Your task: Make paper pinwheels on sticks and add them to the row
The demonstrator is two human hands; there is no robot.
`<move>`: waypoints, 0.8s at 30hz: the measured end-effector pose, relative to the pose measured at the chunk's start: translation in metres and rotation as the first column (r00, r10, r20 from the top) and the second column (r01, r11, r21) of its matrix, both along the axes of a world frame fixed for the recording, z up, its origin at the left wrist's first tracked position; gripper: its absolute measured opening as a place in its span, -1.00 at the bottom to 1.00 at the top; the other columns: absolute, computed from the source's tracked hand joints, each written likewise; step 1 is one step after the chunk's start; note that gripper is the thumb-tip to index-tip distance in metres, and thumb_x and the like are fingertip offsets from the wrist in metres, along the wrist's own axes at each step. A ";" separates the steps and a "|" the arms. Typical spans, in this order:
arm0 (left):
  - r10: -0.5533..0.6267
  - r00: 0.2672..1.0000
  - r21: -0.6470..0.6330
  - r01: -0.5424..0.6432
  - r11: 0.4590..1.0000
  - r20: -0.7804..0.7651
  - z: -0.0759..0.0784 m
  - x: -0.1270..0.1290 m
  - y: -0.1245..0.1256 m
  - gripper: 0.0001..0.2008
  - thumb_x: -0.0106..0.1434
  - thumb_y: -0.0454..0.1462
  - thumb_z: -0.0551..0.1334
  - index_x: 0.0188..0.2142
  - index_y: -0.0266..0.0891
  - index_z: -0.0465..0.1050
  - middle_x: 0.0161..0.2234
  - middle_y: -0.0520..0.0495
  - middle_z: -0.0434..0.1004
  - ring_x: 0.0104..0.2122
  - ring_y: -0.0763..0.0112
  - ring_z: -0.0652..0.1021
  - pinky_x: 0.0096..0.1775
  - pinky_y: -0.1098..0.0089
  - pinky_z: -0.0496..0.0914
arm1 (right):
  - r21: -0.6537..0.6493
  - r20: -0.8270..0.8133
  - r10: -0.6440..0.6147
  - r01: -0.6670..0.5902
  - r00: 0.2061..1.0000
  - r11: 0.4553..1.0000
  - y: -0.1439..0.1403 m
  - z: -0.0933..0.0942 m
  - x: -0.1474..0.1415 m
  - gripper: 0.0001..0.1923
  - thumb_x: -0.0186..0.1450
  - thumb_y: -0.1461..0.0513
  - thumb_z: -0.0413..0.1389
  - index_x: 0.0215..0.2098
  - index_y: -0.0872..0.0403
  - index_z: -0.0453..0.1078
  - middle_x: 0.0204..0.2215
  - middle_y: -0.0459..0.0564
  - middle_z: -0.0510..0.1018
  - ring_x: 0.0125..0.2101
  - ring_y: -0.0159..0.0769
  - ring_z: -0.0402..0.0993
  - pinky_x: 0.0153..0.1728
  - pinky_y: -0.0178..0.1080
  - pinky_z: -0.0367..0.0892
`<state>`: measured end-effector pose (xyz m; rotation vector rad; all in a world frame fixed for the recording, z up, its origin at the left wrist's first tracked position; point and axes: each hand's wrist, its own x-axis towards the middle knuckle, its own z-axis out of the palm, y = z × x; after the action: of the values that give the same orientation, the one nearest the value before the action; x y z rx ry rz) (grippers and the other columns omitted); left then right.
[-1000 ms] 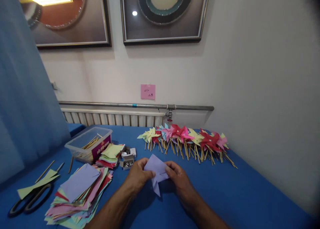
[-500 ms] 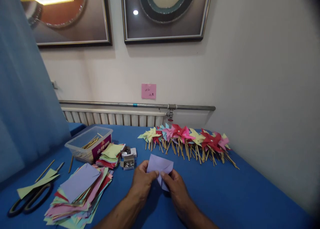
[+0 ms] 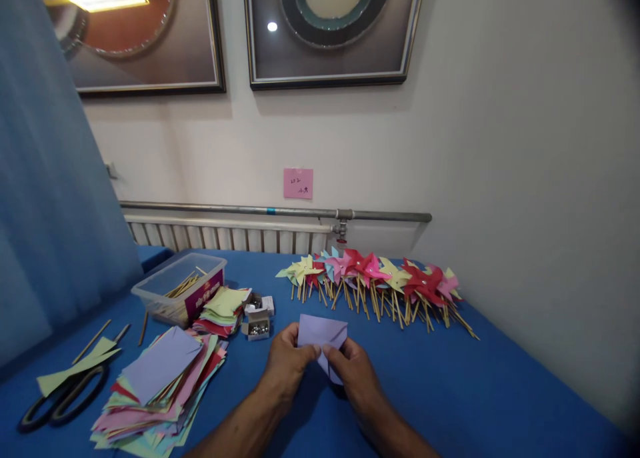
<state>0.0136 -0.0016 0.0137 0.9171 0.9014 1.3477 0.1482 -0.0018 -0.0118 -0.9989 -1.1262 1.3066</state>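
Blue table, white wall behind w/ two framed pics up top, radiator + pipe along wall.

Purple paper held just above table, centre-near, pinched between both hands. Paper is folded, flap pointing up away from hands, lower tip hangs down between thumbs. Left hand closed on paper's left edge, thumb + fingers curled round it. Right hand closed on paper's right/lower part, thumb on top. Hands touching each other at the paper.

Outward: small open box of pins just beyond left hand, to its left. Paper stack, mixed colours, purple sheet on top, left of left hand. Second smaller paper pile beyond that, next to clear tub w/ sticks inside. Scissors far left of left hand, green scrap lying over them; loose sticks nearby. Pinwheel row, red/pink/yellow/blue on sticks, lies beyond both hands toward wall, stretching to right. Pink note on wall above pipe. Blue curtain far left.
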 end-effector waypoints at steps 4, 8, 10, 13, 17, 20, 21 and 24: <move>0.008 1.000 0.006 -0.008 1.000 -0.006 -0.003 0.001 0.001 -0.69 -0.22 -0.37 0.40 -0.38 -0.34 0.52 -0.50 -0.02 0.59 -0.50 0.44 0.48 -0.39 0.46 0.35 | -0.010 -0.025 0.002 -0.002 1.000 1.000 0.000 -0.001 -0.001 -0.49 0.05 0.01 0.33 -0.13 0.18 0.57 -0.31 0.11 0.69 -0.28 -0.06 0.58 -0.32 -0.20 0.41; 0.062 0.995 0.041 -0.059 0.997 -0.082 -0.006 0.002 0.002 -0.73 -0.18 -0.33 0.39 -0.40 -0.33 0.49 -0.50 -0.02 0.57 -0.50 0.43 0.48 -0.39 0.46 0.34 | -0.025 0.020 -0.037 0.038 0.999 0.999 0.005 -0.009 0.000 -0.51 0.04 0.02 0.32 -0.16 0.18 0.57 -0.31 0.11 0.69 -0.36 -0.13 0.55 -0.38 -0.22 0.40; 0.117 0.984 0.082 -0.107 0.991 -0.136 -0.007 0.001 0.002 -0.77 -0.12 -0.30 0.38 -0.41 -0.31 0.47 -0.51 0.00 0.54 -0.50 0.44 0.46 -0.41 0.47 0.32 | -0.018 0.037 -0.052 0.052 0.998 0.998 0.007 -0.011 0.002 -0.52 0.05 0.03 0.31 -0.17 0.18 0.57 -0.32 0.09 0.69 -0.40 -0.16 0.54 -0.41 -0.24 0.39; 0.206 0.950 0.147 -0.175 0.973 -0.233 -0.004 -0.003 0.001 -0.84 -0.01 -0.25 0.34 -0.45 -0.26 0.41 -0.56 0.08 0.42 -0.55 0.50 0.38 -0.46 0.49 0.24 | -0.017 0.038 -0.062 0.063 0.997 0.998 0.005 -0.008 0.003 -0.55 0.05 0.05 0.30 -0.17 0.17 0.58 -0.32 0.09 0.70 -0.40 -0.17 0.53 -0.39 -0.24 0.39; 0.307 0.866 0.276 -0.207 0.939 -0.394 0.001 -0.008 -0.004 -0.87 0.11 -0.24 0.28 -0.48 -0.22 0.38 -0.56 0.11 0.35 -0.52 0.48 0.36 -0.43 0.48 0.24 | -0.022 0.029 -0.054 0.054 0.998 0.998 0.001 -0.002 0.003 -0.53 0.06 0.05 0.29 -0.14 0.16 0.58 -0.26 0.10 0.70 -0.36 -0.15 0.55 -0.37 -0.24 0.40; 0.378 0.778 0.418 -0.164 0.894 -0.501 0.004 -0.010 -0.009 -0.89 0.18 -0.28 0.23 -0.47 -0.22 0.42 -0.50 0.06 0.43 -0.44 0.42 0.43 -0.35 0.45 0.28 | -0.017 0.030 -0.047 0.048 0.998 0.999 0.001 -0.001 0.003 -0.53 0.04 0.04 0.31 -0.17 0.17 0.58 -0.33 0.07 0.70 -0.39 -0.17 0.54 -0.38 -0.25 0.39; 0.402 0.743 0.468 -0.136 0.873 -0.534 0.004 -0.010 -0.010 -0.89 0.19 -0.30 0.21 -0.47 -0.21 0.44 -0.48 0.04 0.46 -0.41 0.40 0.46 -0.33 0.44 0.29 | -0.015 0.035 -0.048 0.049 0.998 0.999 0.002 -0.001 0.003 -0.54 0.03 0.03 0.32 -0.19 0.16 0.58 -0.36 0.05 0.69 -0.41 -0.18 0.53 -0.38 -0.25 0.38; 0.492 0.630 0.614 -0.030 0.788 -0.601 0.002 -0.010 -0.014 -0.88 0.20 -0.37 0.18 -0.42 -0.20 0.48 -0.42 -0.01 0.51 -0.34 0.34 0.49 -0.26 0.38 0.30 | -0.004 0.036 -0.053 0.053 0.998 0.999 0.004 -0.002 0.003 -0.53 0.01 0.01 0.35 -0.22 0.15 0.59 -0.37 0.04 0.68 -0.39 -0.18 0.54 -0.35 -0.24 0.39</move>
<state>0.0035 -0.0154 0.0158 1.9620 1.3358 1.5508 0.1511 0.0022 -0.0138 -1.0531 -1.1168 1.2539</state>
